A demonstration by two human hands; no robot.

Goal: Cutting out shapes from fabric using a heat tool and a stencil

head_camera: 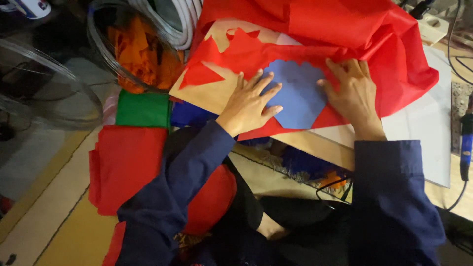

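A blue paper cut-out [298, 93] with a scalloped top edge lies on a sheet of red tissue paper [345, 44] spread over a light wooden board [207, 91]. My left hand [249, 106] presses flat on the cut-out's left edge, fingers spread. On the right edge rests my right hand [352, 93], also flat with fingers apart. Neither hand holds anything. Both arms wear dark blue sleeves.
A clear jar [133, 44] with orange paper scraps stands at the upper left. Folded green paper [143, 109] and folded red paper [125, 165] lie left of my arm. A white sheet [428, 128] and a blue-handled corded tool [465, 148] are at the right.
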